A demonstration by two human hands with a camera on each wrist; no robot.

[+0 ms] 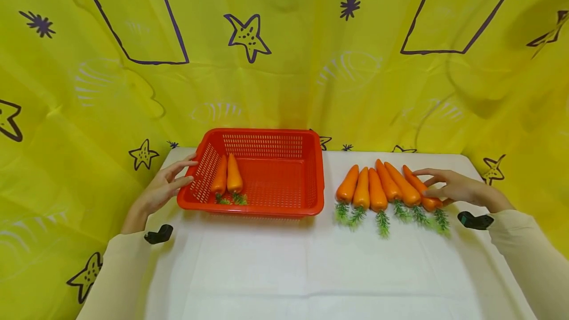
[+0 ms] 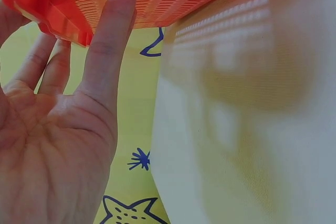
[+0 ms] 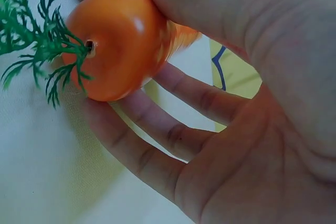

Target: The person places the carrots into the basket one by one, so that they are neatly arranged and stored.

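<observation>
My left hand is at the left end of a red plastic basket, fingers and thumb spread and touching its rim and outer side. In the left wrist view the straight thumb lies against the slotted wall. Two orange carrots with green tops lie in the basket's left part. At the right, my right hand holds the rightmost carrot of a row, thumb on one side and fingertips on the other. Its green top points away from the palm.
Several more carrots lie side by side left of my right hand, tops toward me. A white tabletop bears everything. Yellow cloth with drawn stars hangs behind the table and at both sides.
</observation>
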